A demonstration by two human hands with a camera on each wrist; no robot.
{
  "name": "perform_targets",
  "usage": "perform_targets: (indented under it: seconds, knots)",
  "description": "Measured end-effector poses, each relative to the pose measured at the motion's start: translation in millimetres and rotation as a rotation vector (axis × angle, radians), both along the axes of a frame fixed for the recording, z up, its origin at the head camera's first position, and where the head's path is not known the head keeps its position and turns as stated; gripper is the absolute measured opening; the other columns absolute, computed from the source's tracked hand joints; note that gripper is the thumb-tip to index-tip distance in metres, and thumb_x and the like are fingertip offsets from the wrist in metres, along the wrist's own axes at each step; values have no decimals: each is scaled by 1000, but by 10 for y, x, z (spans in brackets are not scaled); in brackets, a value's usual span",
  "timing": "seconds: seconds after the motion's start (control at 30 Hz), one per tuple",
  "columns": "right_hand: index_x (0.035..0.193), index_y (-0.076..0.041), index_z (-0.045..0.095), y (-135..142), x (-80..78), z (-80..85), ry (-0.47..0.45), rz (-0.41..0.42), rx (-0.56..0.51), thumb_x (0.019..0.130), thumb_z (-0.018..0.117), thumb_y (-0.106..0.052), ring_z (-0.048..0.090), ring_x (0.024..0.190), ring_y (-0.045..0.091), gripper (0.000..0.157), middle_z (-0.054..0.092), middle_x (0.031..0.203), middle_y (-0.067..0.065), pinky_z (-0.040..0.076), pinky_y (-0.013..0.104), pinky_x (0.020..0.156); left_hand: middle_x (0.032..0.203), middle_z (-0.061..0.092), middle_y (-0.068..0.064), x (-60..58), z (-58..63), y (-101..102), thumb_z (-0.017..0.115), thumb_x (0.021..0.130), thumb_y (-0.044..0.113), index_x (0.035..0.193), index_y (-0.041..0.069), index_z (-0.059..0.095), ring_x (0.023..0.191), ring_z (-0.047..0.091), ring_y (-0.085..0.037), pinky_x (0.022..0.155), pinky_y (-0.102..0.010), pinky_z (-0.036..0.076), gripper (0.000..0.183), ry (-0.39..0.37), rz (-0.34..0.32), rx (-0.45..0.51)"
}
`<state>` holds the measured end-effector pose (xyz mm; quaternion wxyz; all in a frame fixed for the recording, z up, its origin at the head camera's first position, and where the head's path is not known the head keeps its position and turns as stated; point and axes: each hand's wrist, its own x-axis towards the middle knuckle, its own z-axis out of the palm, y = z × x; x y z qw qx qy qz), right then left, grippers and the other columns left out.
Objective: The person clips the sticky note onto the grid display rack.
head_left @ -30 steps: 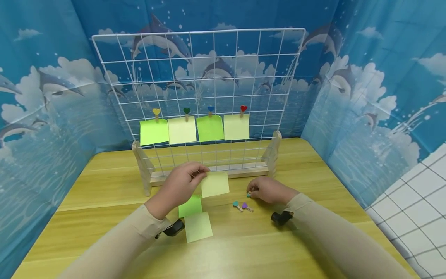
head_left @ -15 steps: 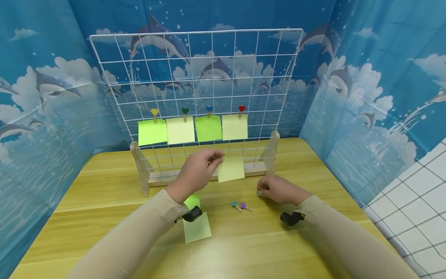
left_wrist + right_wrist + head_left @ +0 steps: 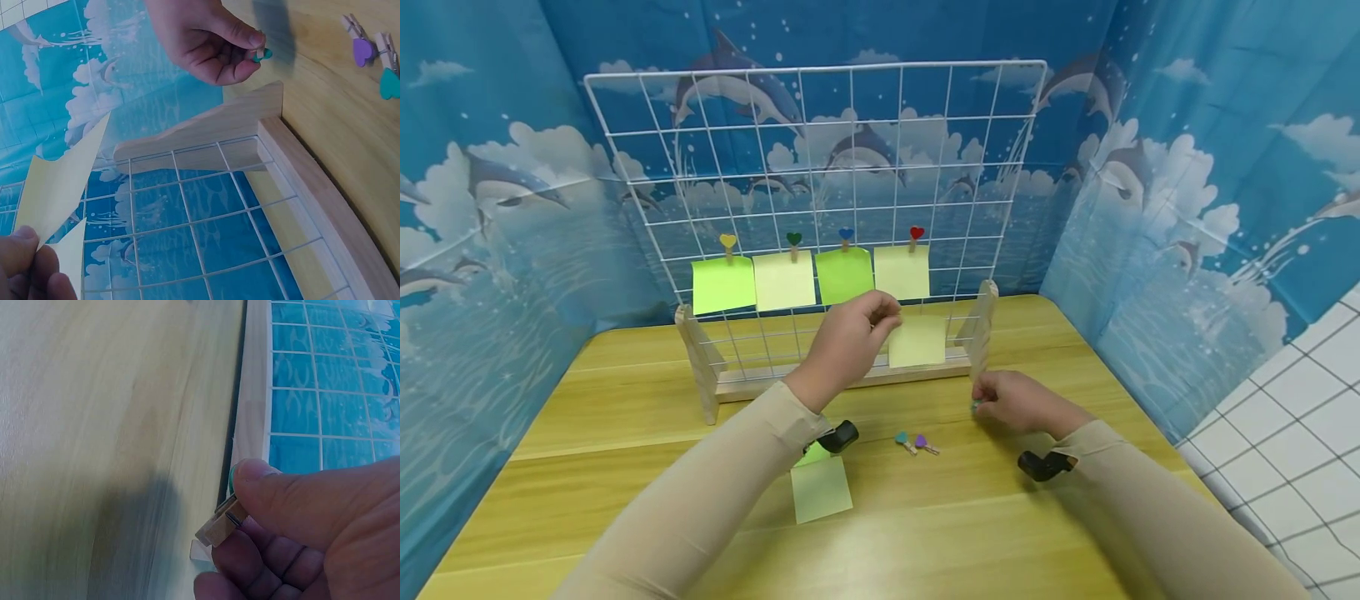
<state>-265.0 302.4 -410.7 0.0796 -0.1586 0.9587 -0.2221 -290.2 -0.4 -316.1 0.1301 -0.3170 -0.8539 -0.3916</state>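
My left hand (image 3: 848, 340) pinches a pale yellow paper note (image 3: 919, 343) by its upper left corner, in front of the lower right part of the white wire grid (image 3: 820, 69). In the left wrist view this note (image 3: 59, 181) hangs slightly curved. Between the thumb and fingers of my right hand (image 3: 1028, 406) is a small wooden clothespin (image 3: 219, 524) with a teal heart, just above the table by the stand's right foot. Higher on the grid hangs a row of notes: bright green (image 3: 724, 286), pale yellow (image 3: 784, 283), green (image 3: 841, 279) and pale yellow (image 3: 902, 275), each under a heart clothespin.
A teal heart clothespin (image 3: 902, 438) and a purple one (image 3: 922, 442) lie on the wooden table (image 3: 925, 533). A pale note (image 3: 822, 493) and a green note (image 3: 812, 455), partly covered by my left arm, lie nearer. The grid's wooden stand (image 3: 703, 371) is behind them.
My left hand has carried the pale note up and to the right, toward the grid. My right hand has shifted right and slightly away from me with its clothespin.
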Motion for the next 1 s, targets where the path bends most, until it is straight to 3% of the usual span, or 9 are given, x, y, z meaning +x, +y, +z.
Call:
perform_targets:
  seconds: [0.3, 0.6, 0.87, 1.0]
  knots:
    - [100, -10, 75, 95, 28, 76, 8, -32, -3, 96, 75, -12, 58, 79, 13, 5, 72, 89, -2, 50, 33, 74, 110, 75, -1, -72, 135, 147, 65, 106, 19, 111, 13, 74, 87, 67, -13, 80, -30, 59, 12, -3, -8, 7]
    - [105, -4, 70, 167, 23, 124, 6, -73, -43, 99, 70, -10, 58, 79, 14, 9, 69, 89, 2, 49, 33, 72, 112, 74, -2, -157, 173, 258, 65, 106, 18, 114, 11, 75, 94, 68, -14, 85, -30, 59, 14, 15, -19, 9]
    - [128, 1, 70, 218, 29, 163, -19, -95, -75, 102, 64, -13, 53, 74, 16, 30, 64, 86, 3, 44, 33, 67, 114, 76, -1, -204, 231, 363, 64, 107, 20, 117, 13, 75, 93, 69, -12, 86, -29, 59, 17, -10, -15, -6]
    - [121, -2, 73, 238, 37, 175, -11, -95, -78, 102, 64, -13, 54, 76, 16, 24, 67, 88, 2, 44, 32, 67, 112, 76, 0, -227, 265, 411, 63, 107, 21, 118, 14, 75, 89, 67, -12, 82, -27, 58, 17, -14, -14, -13]
